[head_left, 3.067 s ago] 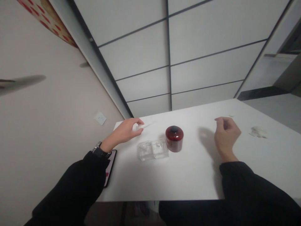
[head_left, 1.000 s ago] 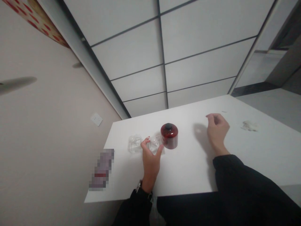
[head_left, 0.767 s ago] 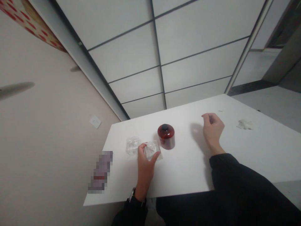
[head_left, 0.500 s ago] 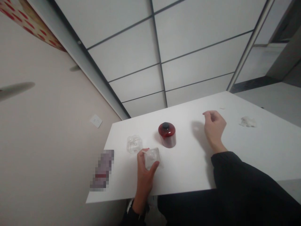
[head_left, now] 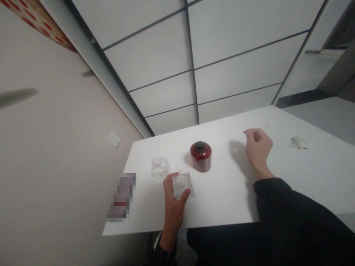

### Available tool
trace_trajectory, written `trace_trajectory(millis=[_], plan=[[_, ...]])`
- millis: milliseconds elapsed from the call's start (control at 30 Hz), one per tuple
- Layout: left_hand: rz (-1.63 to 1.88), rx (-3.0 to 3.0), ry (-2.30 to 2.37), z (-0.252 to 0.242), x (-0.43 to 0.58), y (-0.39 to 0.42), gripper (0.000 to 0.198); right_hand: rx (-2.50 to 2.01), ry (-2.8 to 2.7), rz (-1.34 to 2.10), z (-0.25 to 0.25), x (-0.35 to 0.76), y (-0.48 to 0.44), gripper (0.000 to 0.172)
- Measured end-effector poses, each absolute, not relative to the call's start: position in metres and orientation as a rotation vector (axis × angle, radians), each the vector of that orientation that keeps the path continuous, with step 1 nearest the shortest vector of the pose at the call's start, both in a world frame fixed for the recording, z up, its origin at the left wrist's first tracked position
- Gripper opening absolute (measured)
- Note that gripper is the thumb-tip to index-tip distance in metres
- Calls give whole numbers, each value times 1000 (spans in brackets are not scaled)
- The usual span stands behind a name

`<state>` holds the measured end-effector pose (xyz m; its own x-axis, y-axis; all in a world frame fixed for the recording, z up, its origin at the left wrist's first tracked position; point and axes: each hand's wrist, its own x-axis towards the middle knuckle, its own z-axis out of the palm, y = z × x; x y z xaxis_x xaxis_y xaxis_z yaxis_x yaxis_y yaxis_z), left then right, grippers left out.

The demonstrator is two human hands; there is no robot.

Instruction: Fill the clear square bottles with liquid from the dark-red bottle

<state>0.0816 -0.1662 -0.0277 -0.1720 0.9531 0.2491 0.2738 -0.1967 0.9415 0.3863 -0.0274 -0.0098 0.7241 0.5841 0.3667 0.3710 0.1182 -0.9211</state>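
My left hand (head_left: 174, 207) grips a small clear, squarish plastic container (head_left: 182, 183) between thumb and fingers, low over the near part of the table. Just behind and left of it lies another clear, crumpled-looking plastic piece (head_left: 160, 167). A dark red, translucent round bottle (head_left: 201, 157) with a black cap stands upright beyond the container. Off to the right, my right hand (head_left: 259, 147) hovers over the tabletop with its fingers curled into a pinch. Whatever may be between those fingertips is too small or hidden to make out.
The white table (head_left: 222, 199) meets a wall with a socket (head_left: 114, 138) on the left and paneled doors behind. A blurred purple item (head_left: 122, 195) lies at its left edge. Crumpled whitish scraps (head_left: 298, 143) and a thin sliver (head_left: 266, 126) lie at the right.
The whole view has shifted slightly, so everything sits a little farther right. Both hands keep the same pose, the left still holding the clear container.
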Motion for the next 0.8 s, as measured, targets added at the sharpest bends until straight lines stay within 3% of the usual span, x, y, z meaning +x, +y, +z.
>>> trace_trajectory(millis=[800], plan=[[1346, 1587, 1457, -31, 81, -167, 60, -1492, -838, 192, -10, 387, -27, 22]])
